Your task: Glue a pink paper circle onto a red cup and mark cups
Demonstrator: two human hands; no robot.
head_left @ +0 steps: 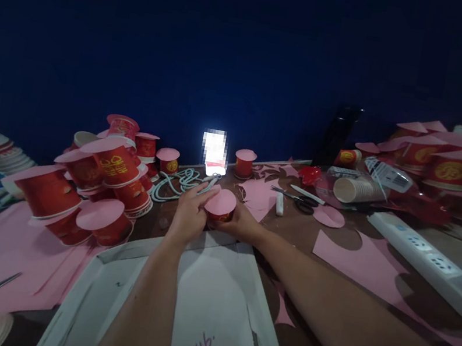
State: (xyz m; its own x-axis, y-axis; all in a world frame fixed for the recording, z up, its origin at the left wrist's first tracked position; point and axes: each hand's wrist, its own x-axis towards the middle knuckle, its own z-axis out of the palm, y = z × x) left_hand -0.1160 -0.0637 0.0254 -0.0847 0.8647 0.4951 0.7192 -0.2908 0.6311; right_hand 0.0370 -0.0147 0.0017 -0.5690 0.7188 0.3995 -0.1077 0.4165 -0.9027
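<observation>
Between my two hands is a red paper cup (218,216) with a pink paper disc (222,202) lying over its top. My left hand (191,213) wraps its left side, with the thumb and a finger reaching along the disc's edge. My right hand (244,225) closes round the cup's right side and lower part; some of its fingers are hidden behind the cup. Under my forearms spreads a worn white board (216,288) with handwritten marks. Just beyond my left hand lies a coiled pale cord (178,182).
Red cups with pink discs (111,162) are piled at left, and more (453,166) at right. Pink sheets (16,261), scissors (303,203), a white power strip (425,253), a stack of cups (358,190) and a lit screen (215,149) are around. Cut pink paper (358,262) lies at right.
</observation>
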